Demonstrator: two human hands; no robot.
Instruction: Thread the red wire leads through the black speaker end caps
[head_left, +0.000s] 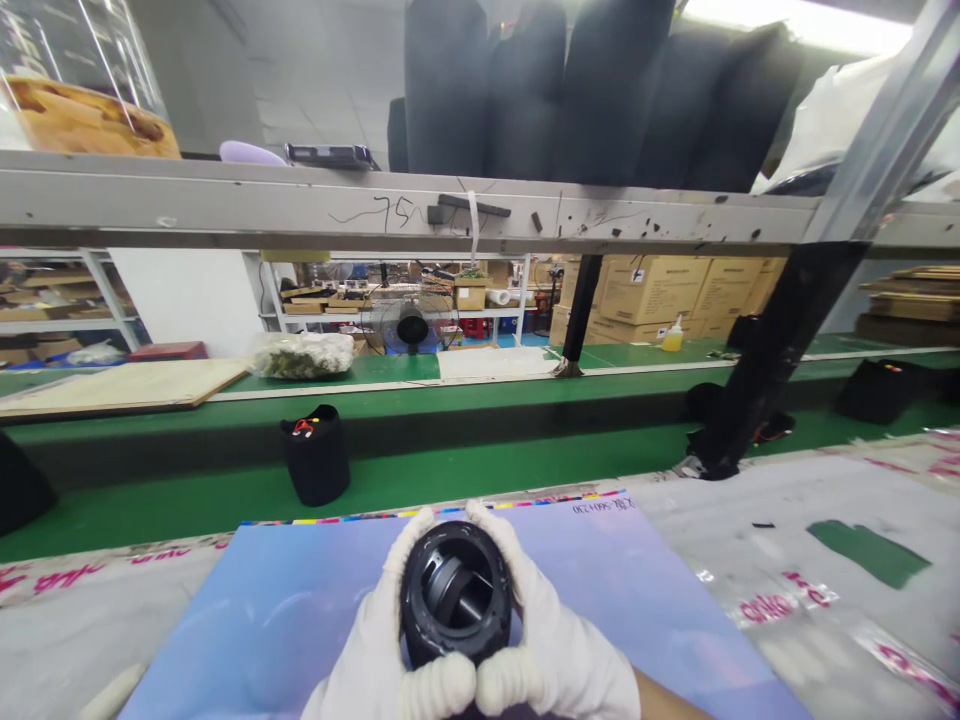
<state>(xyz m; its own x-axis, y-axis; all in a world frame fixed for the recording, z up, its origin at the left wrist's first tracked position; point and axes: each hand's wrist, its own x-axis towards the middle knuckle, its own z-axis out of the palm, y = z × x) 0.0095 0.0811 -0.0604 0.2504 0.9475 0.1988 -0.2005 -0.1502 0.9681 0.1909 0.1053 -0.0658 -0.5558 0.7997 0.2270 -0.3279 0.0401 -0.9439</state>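
A round black housing [493, 632] with an open ring-shaped top and a dark cylindrical part inside is held between both gloved hands at the bottom centre. My left hand [382, 640], in a white glove, wraps round its left side. On the right side my right hand [559, 640], also in a white glove, curls round the same housing. Both thumbs meet at the near side, and the fingertips reach the far rim. Beneath the hands lies a blue-purple printed sheet [285, 600] with a colour strip along its far edge.
Beyond the sheet, a green conveyor belt [450, 460] carries a black fabric cylinder [316, 460] with red and yellow wires. A black-wrapped post [780, 350] rises at the right. Overhead runs a shelf [262, 210] with tall black cylinders [615, 90]. A green patch [870, 552] lies at right.
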